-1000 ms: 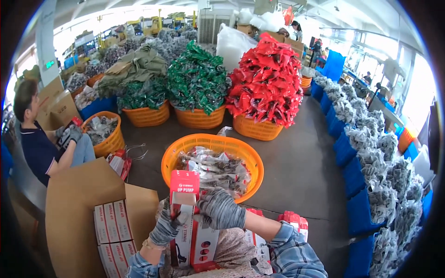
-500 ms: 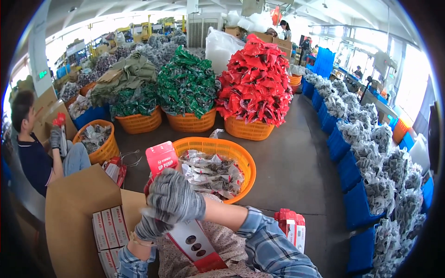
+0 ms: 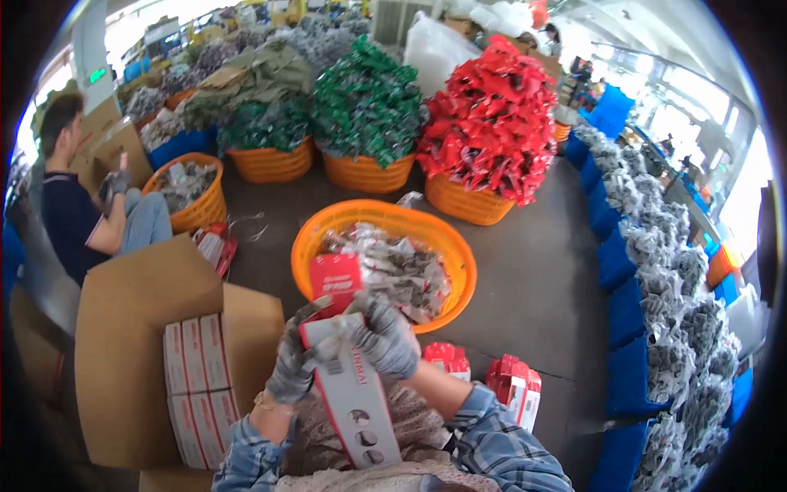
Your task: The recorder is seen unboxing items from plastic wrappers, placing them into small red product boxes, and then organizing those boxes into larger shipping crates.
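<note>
Both my gloved hands grip a long red-and-white carton (image 3: 352, 394) held above my lap, its red end flap (image 3: 334, 279) standing open at the far end. My left hand (image 3: 291, 365) clasps the carton's left side. My right hand (image 3: 384, 334) wraps over the top near the open end. Just beyond is an orange basket (image 3: 447, 246) with clear-wrapped grey items. On my left, an open cardboard box (image 3: 139, 328) holds a row of packed red-and-white cartons (image 3: 193, 377).
Flat red cartons (image 3: 512, 385) stand on the floor at my right. Baskets piled with red (image 3: 492, 123) and green (image 3: 365, 98) packets stand behind. Another person (image 3: 82, 205) sits at the left by an orange basket (image 3: 193, 205). Blue crates (image 3: 623, 312) of grey items line the right.
The carton has swung from leaning left to lying lengthwise toward me. My right hand has moved up to its open end, and the red flap now stands up.
</note>
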Available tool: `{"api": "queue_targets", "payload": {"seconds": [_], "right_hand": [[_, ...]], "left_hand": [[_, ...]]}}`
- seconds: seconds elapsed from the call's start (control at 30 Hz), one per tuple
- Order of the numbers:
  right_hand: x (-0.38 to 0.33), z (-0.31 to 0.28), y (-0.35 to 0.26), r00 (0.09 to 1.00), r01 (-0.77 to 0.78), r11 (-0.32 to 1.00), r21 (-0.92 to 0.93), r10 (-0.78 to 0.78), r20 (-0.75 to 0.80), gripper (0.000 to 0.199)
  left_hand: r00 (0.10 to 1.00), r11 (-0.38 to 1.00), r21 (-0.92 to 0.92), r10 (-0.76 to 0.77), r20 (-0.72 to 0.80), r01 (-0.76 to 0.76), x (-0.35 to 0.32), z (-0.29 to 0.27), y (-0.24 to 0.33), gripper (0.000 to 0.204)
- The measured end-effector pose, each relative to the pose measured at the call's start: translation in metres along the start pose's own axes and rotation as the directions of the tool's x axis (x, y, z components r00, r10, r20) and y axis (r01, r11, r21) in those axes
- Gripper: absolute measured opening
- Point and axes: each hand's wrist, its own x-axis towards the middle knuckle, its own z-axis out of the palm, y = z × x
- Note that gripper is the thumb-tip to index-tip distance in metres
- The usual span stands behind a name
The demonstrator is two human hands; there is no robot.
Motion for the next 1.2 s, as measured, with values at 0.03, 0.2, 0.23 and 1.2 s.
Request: {"api": "queue_targets", "payload": {"seconds": [0.03,0.2,0.23,1.2], "right_hand": [[-0.001,-0.001,0.002,0.995,0.069,0.995,-0.067,-0.073,-0.064,0.027],[0.010,0.007,-0.031,0.910,0.096,0.989,0.110,-0.043,-0.412,0.032],[0.011,0.005,-0.036,0.956,0.036,0.966,0.255,0.042,-0.291,0.034],[-0.018,0.010,-0.021,0.972,-0.130,0.979,0.158,0.157,-0.173,0.042]], "left_hand": [[0.998,0.998,-0.022,0.052,0.036,-0.052,0.002,0.001,0.002,0.057],[0.933,0.862,0.366,0.357,0.057,-0.352,0.014,0.007,0.025,0.040],[0.932,0.850,0.396,0.358,0.051,-0.348,0.011,0.008,0.026,0.038],[0.865,0.931,0.289,0.326,-0.382,-0.224,-0.021,0.049,0.037,0.038]]}}
